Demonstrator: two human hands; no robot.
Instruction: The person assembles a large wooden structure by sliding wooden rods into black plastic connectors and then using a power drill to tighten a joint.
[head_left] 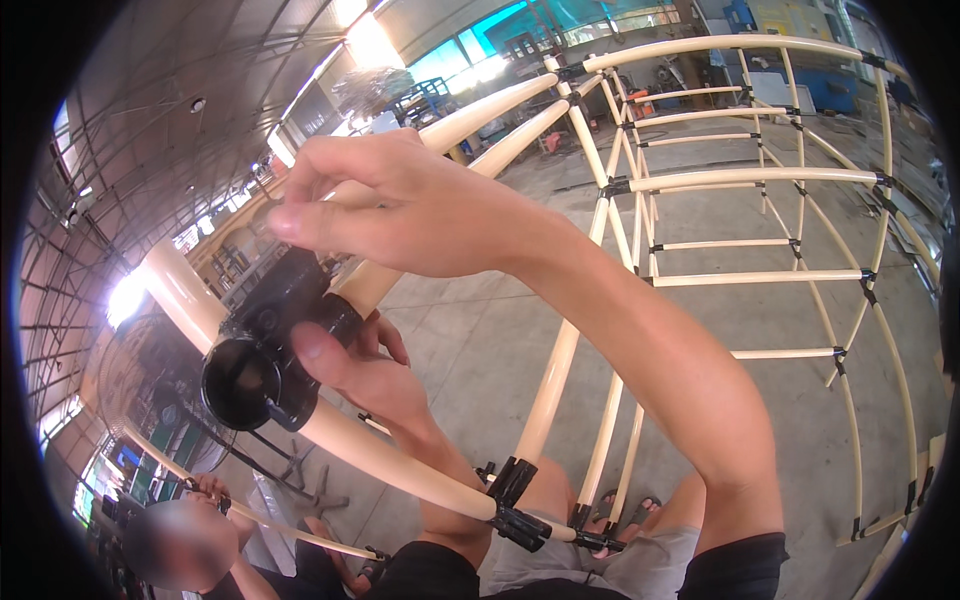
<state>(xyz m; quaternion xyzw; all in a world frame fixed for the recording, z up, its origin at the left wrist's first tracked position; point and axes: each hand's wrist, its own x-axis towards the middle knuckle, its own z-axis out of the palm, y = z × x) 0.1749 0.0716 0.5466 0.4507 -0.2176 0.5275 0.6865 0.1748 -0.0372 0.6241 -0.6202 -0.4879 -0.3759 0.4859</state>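
A black pipe joint (270, 315) with an open round socket sits where cream-coloured pipes (385, 462) meet, close in front of me. My left hand (365, 365) is closed round this joint, its thumb pressed on the near side and its other fingers partly hidden behind. Just above the joint is my right hand (400, 205), with thumb and bent fingers drawn together in a pinch. Whatever lies between those fingertips, if anything, is too small or blurred to make out. More black joints (520, 525) clamp the lower end of the pipe near my lap.
A tall frame of cream pipes and black joints (755, 180) stands on the right over the grey concrete floor (460, 350). At the lower left another person (185, 540) handles a long pipe. A fan (150, 390) stands behind, and blue machinery (830, 90) is at the back right.
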